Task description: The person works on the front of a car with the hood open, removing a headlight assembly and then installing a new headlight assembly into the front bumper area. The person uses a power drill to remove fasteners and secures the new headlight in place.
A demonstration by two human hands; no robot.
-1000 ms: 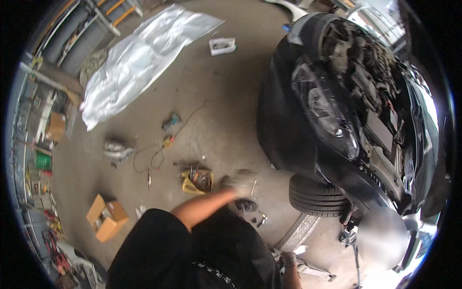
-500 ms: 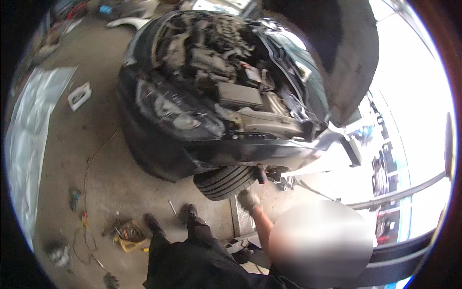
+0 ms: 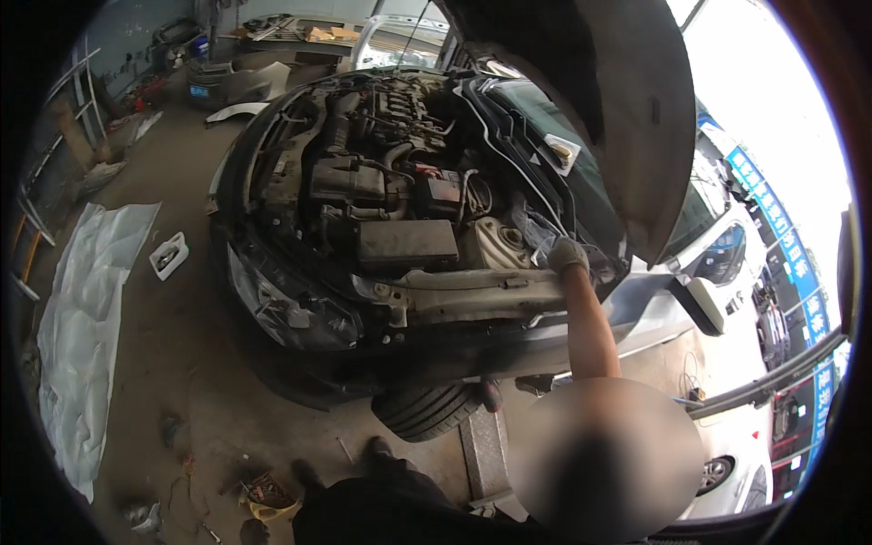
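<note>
My right hand [image 3: 568,257], in a pale grey work glove, reaches up from the lower right to the near rear corner of a dark car's open engine bay [image 3: 391,163]. Its fingers are curled beside a crumpled clear plastic piece [image 3: 531,227]; what they hold is unclear. Next to it are a metal strut tower [image 3: 502,243], a dark rectangular box [image 3: 407,241] and the fender's metal edge [image 3: 472,291]. The raised hood [image 3: 627,100] overhangs the bay. Below are the headlight [image 3: 295,309] and a tire [image 3: 422,413]. My left hand is out of view.
A silver sheet [image 3: 86,336] and white container [image 3: 168,256] lie left on the floor, with cords and a yellow parts tray [image 3: 268,500] near my feet. A metal ramp [image 3: 486,459] is below the tire. Bumpers [image 3: 245,86] stand behind; a white car [image 3: 740,454] is at right.
The view has swung right and up to the engine bay. My right hand has risen from low by the tire to the bay's edge. My left arm, reaching forward earlier, has left view.
</note>
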